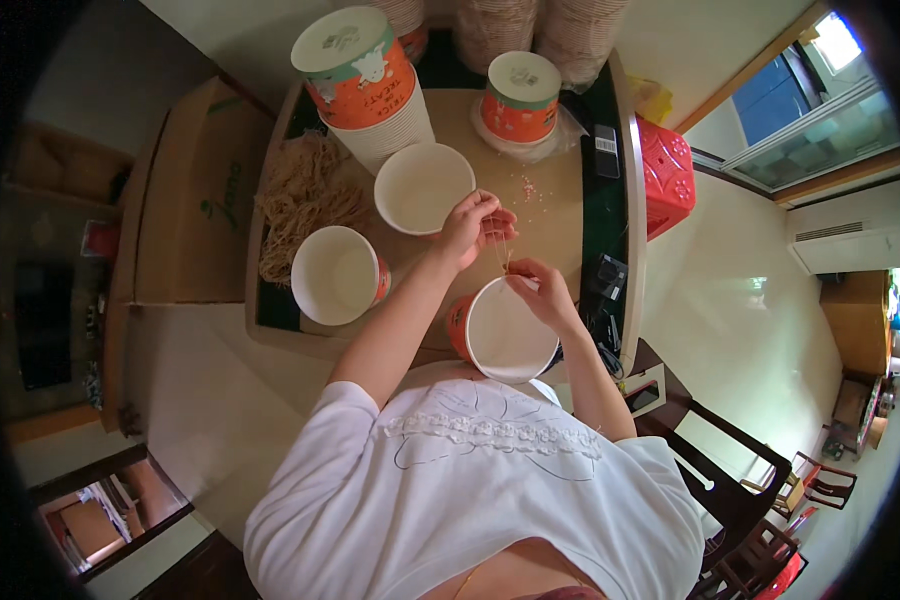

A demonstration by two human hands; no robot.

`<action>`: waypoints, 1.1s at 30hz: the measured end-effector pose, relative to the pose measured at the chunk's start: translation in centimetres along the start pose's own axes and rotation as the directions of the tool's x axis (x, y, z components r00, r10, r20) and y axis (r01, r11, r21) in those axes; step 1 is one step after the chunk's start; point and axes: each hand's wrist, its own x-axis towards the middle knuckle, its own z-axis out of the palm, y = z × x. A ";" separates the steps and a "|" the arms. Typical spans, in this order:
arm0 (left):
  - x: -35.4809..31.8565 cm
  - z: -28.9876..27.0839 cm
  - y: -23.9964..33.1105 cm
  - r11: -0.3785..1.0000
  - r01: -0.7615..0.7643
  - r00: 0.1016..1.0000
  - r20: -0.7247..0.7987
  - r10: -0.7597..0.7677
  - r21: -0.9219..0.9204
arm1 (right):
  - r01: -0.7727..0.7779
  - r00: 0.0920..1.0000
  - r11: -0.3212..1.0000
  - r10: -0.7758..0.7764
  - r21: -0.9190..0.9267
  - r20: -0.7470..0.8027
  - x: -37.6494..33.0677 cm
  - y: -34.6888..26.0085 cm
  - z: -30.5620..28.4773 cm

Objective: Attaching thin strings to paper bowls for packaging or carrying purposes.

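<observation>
Above the table, my left hand (470,230) is closed with its fingers pinching thin tan string (501,247). The string runs down to my right hand (541,290), whose fingers are closed on it at the rim of an orange paper bucket (511,335). That bucket leans tilted against my body, its white inside facing up. Two more open paper buckets, one (425,190) just beyond my left hand and one (336,277) left of my forearm, stand on the table. A loose heap of tan string (305,205) lies at the table's left side.
A tall bucket stack (370,95) with a green-topped lid rises at the back left. A shorter lidded bucket (523,100) stands at the back right. Small pink bits (530,188) lie scattered nearby. A red stool (664,178) and a large cardboard box (195,200) flank the table.
</observation>
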 end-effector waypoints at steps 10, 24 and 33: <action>-0.8 1.4 2.0 0.992 0.057 0.997 0.041 -0.062 0.109 | -0.006 0.999 0.986 -0.003 -0.169 -0.054 -0.1 -1.2 -0.2; -0.6 2.7 3.0 0.902 -0.085 0.994 -0.033 0.109 0.423 | 0.105 0.990 0.989 -0.113 -0.100 -0.085 0.0 -0.2 0.8; -3.1 4.0 3.0 0.855 -0.094 0.993 -0.014 0.118 0.510 | 0.131 0.981 0.944 -0.168 -0.303 -0.100 -0.3 -0.2 0.7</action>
